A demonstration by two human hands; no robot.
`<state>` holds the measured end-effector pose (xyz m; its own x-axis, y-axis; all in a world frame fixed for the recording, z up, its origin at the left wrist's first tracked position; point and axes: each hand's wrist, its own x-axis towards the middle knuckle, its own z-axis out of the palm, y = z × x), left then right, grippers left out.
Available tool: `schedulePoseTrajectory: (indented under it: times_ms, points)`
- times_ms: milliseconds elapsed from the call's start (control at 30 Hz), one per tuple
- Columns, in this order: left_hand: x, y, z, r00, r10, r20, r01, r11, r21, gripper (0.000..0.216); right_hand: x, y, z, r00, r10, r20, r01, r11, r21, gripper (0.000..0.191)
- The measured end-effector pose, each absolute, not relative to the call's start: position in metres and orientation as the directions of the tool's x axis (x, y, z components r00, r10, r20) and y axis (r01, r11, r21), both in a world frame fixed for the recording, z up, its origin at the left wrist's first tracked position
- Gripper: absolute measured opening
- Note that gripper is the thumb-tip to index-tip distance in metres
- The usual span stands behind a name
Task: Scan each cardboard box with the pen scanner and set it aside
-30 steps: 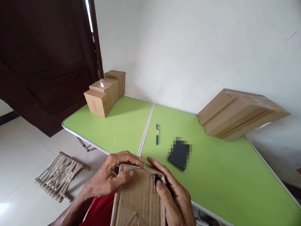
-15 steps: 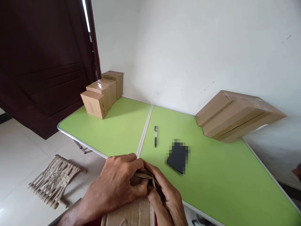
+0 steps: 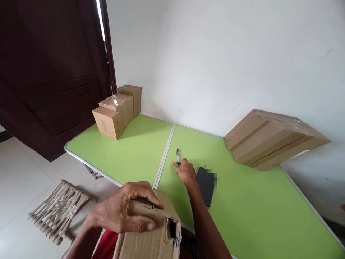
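A worn cardboard box (image 3: 151, 237) rests at the near edge of the green table (image 3: 129, 151), tilted toward me. My left hand (image 3: 124, 212) lies over the box's top flap with its fingers curled round the edge, gripping it. My right hand (image 3: 185, 172) is stretched out across the table, its fingers closed on the lower end of a black pen (image 3: 178, 153). A dark phone (image 3: 205, 185) lies just to the right of that wrist.
Three small cardboard boxes (image 3: 115, 109) stand in a row at the table's far left corner. Flat cardboard cartons (image 3: 272, 138) lean against the white wall at the right. A woven stool (image 3: 58, 207) sits on the floor on the left, by a dark door (image 3: 51, 72).
My right hand left the box and reached forward to the pen. My left hand stayed on the box's top flap, and the box now shows its torn corner.
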<state>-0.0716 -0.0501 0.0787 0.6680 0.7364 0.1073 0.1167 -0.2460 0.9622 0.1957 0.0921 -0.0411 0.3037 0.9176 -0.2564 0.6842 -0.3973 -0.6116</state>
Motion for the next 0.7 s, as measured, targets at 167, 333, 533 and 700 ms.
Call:
schedulePoseTrajectory:
  times_ms: [167, 333, 533, 700]
  points:
    - [-0.064, -0.057, 0.078, 0.659, 0.751, -0.031, 0.075, -0.024, 0.997, 0.026, 0.202, 0.086, -0.047, 0.239, 0.919, -0.315, 0.504, -0.394, -0.769, 0.023]
    - [-0.061, -0.059, 0.079, 0.643, 0.765, -0.039, 0.089, -0.025, 0.996, 0.025, 0.211, 0.018, -0.016, 0.141, 0.975, -0.174, 0.110, -0.190, -0.976, 0.043]
    - [-0.058, -0.062, 0.083, 0.624, 0.780, 0.048, 0.204, -0.222, 0.954, 0.025, 0.200, -0.080, 0.047, 0.189, 0.982, 0.022, -0.493, 0.114, -0.862, 0.029]
    - [-0.060, -0.066, 0.083, 0.600, 0.799, 0.027, 0.216, -0.194, 0.957, 0.025, 0.174, -0.124, 0.065, 0.331, 0.912, 0.242, -0.325, 0.351, -0.878, 0.011]
